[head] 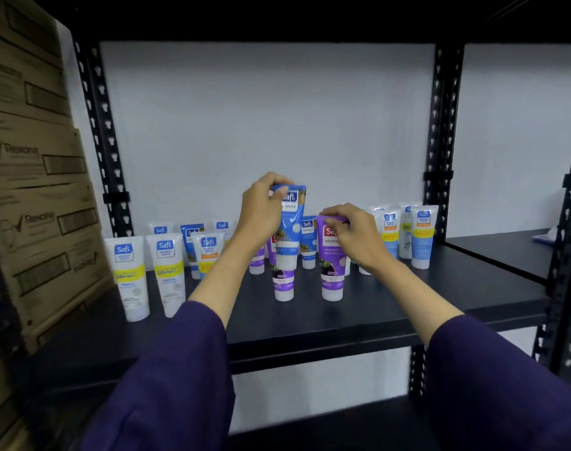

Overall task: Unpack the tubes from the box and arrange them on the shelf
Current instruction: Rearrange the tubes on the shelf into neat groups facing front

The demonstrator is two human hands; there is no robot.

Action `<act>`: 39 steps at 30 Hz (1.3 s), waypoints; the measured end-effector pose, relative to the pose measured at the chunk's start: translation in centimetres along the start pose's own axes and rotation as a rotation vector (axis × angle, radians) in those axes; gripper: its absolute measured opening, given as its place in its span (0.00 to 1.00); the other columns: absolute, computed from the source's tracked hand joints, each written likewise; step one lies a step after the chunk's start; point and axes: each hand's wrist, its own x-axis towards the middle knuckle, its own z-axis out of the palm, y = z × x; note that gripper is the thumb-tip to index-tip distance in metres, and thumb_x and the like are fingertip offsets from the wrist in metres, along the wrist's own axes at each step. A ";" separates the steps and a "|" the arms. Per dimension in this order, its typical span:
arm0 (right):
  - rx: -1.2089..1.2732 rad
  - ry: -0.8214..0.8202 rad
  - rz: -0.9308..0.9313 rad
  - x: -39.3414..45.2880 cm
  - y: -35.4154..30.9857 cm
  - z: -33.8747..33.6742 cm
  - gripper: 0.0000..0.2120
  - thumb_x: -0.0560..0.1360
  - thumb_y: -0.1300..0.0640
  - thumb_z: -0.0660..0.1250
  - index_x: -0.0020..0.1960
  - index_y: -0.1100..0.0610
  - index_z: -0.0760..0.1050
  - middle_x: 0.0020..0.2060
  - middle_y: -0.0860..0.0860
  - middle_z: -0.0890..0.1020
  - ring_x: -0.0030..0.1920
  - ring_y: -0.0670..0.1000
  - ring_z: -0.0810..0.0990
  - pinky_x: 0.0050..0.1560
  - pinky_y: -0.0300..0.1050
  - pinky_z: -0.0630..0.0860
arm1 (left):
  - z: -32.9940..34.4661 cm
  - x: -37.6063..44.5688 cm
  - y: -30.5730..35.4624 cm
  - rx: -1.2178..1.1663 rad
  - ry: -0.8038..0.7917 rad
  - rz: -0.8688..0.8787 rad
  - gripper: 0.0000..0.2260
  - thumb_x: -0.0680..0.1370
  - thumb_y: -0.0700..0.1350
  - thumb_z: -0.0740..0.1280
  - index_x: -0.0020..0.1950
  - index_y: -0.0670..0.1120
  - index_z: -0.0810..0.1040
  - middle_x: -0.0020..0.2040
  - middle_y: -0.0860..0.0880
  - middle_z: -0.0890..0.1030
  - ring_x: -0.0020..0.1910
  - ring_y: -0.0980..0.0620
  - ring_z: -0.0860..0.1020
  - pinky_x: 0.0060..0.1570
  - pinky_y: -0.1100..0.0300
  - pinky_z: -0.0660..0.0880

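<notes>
Left hand (261, 213) pinches the blue tube (289, 227) upright mid-frame, hanging above the shelf (391, 307); right hand (355, 234) grips the standing purple tube (332, 258).

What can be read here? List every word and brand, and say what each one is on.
"Safi" and "NATURALS": blue tube in the left hand.
"Sa", cut off, and "NATUR": purple tube under the right hand.
"Safi" and "Vitamin C": white tube at the shelf's left.
"Rexona": cardboard boxes.
All smaller print is too blurred.

Blue tube (289, 222), purple tube (331, 255) — black shelf (408, 297), purple sleeves (180, 369).
</notes>
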 end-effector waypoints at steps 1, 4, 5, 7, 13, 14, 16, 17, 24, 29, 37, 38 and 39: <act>0.011 -0.007 0.004 -0.5 0.1 0.2 0.10 0.79 0.59 0.63 0.59 0.59 0.76 0.55 0.55 0.80 0.53 0.52 0.80 0.50 0.45 0.79 | 0.1 -1.2 -0.7 -0.016 0.009 -0.005 0.07 0.81 0.39 0.61 0.55 0.41 0.76 0.48 0.51 0.78 0.40 0.61 0.78 0.33 0.74 0.74; 0.018 0.007 -0.021 -1.6 0.4 0.9 0.11 0.79 0.59 0.63 0.59 0.58 0.77 0.55 0.53 0.79 0.54 0.51 0.79 0.49 0.38 0.77 | 0.5 -4.3 -2.9 -0.084 0.017 -0.041 0.06 0.81 0.38 0.61 0.55 0.42 0.76 0.48 0.53 0.78 0.41 0.62 0.79 0.34 0.72 0.75; 0.047 0.022 -0.027 -1.9 0.5 1.0 0.11 0.78 0.60 0.64 0.60 0.57 0.76 0.55 0.51 0.79 0.55 0.50 0.79 0.49 0.37 0.76 | 0.6 -5.0 -3.5 -0.106 0.013 -0.055 0.06 0.81 0.39 0.61 0.55 0.44 0.76 0.49 0.54 0.78 0.43 0.61 0.80 0.36 0.69 0.77; 0.127 0.025 -0.006 -2.4 0.5 1.3 0.17 0.77 0.60 0.65 0.65 0.54 0.71 0.57 0.48 0.75 0.57 0.49 0.77 0.47 0.34 0.78 | 0.8 -6.2 -4.8 -0.138 0.003 -0.075 0.06 0.81 0.40 0.61 0.54 0.49 0.75 0.51 0.56 0.79 0.48 0.58 0.81 0.41 0.63 0.80; 0.292 0.034 0.156 -4.7 1.6 2.6 0.28 0.75 0.60 0.69 0.71 0.53 0.60 0.60 0.50 0.74 0.57 0.47 0.77 0.50 0.38 0.79 | 1.0 -8.5 -7.4 -0.266 0.021 -0.205 0.12 0.79 0.41 0.65 0.60 0.51 0.69 0.57 0.51 0.77 0.54 0.57 0.78 0.48 0.62 0.78; 0.293 0.028 0.179 -5.1 2.0 2.8 0.27 0.75 0.59 0.69 0.69 0.54 0.61 0.60 0.51 0.75 0.58 0.47 0.77 0.53 0.39 0.78 | 1.0 -9.0 -7.9 -0.246 0.004 -0.242 0.13 0.78 0.42 0.66 0.61 0.50 0.68 0.57 0.51 0.77 0.54 0.57 0.78 0.50 0.60 0.78; 0.318 -0.017 0.235 -6.0 2.6 3.1 0.23 0.75 0.57 0.69 0.66 0.53 0.63 0.59 0.50 0.75 0.56 0.45 0.76 0.51 0.35 0.75 | 0.9 -10.1 -9.0 -0.165 -0.065 -0.298 0.13 0.77 0.44 0.68 0.59 0.52 0.70 0.56 0.53 0.77 0.52 0.59 0.77 0.53 0.57 0.77; 0.332 -0.055 0.266 -6.4 2.9 3.2 0.22 0.76 0.56 0.68 0.66 0.53 0.62 0.59 0.49 0.75 0.56 0.45 0.76 0.49 0.33 0.74 | 0.8 -10.5 -9.5 -0.140 -0.106 -0.323 0.12 0.76 0.46 0.68 0.57 0.53 0.71 0.56 0.53 0.77 0.53 0.57 0.78 0.55 0.55 0.77; 0.314 -0.308 0.362 -6.5 3.9 3.5 0.28 0.75 0.63 0.67 0.69 0.51 0.58 0.57 0.47 0.73 0.58 0.46 0.74 0.53 0.37 0.72 | 0.8 -10.9 -10.2 -0.125 -0.163 -0.368 0.13 0.76 0.47 0.68 0.59 0.52 0.71 0.57 0.53 0.77 0.56 0.56 0.77 0.56 0.56 0.77; 0.247 -0.342 0.372 -6.0 4.7 3.7 0.26 0.75 0.58 0.69 0.68 0.52 0.62 0.60 0.49 0.74 0.60 0.48 0.75 0.57 0.42 0.73 | 0.5 -9.6 -11.5 -0.101 -0.001 -0.421 0.11 0.81 0.47 0.61 0.64 0.49 0.69 0.63 0.50 0.75 0.61 0.54 0.74 0.59 0.57 0.73; 0.241 -0.323 0.380 -5.1 5.5 4.3 0.21 0.74 0.60 0.70 0.64 0.54 0.67 0.62 0.52 0.77 0.62 0.50 0.76 0.64 0.51 0.74 | 0.4 -7.2 -12.3 0.004 -0.410 -0.480 0.24 0.77 0.35 0.66 0.71 0.43 0.64 0.67 0.46 0.73 0.66 0.49 0.72 0.57 0.61 0.70; 0.233 -0.324 0.375 -5.0 5.6 4.3 0.21 0.74 0.60 0.70 0.64 0.54 0.67 0.62 0.52 0.77 0.62 0.50 0.75 0.64 0.51 0.73 | 0.6 -7.1 -12.6 0.024 -0.419 -0.470 0.23 0.77 0.36 0.66 0.71 0.44 0.64 0.67 0.46 0.73 0.66 0.49 0.73 0.58 0.60 0.71; 0.226 -0.324 0.369 -5.0 5.6 4.4 0.21 0.75 0.60 0.69 0.65 0.54 0.67 0.62 0.52 0.77 0.62 0.50 0.75 0.64 0.50 0.73 | 0.7 -7.1 -12.9 0.048 -0.415 -0.455 0.22 0.77 0.36 0.66 0.71 0.44 0.66 0.67 0.46 0.74 0.65 0.49 0.73 0.60 0.59 0.71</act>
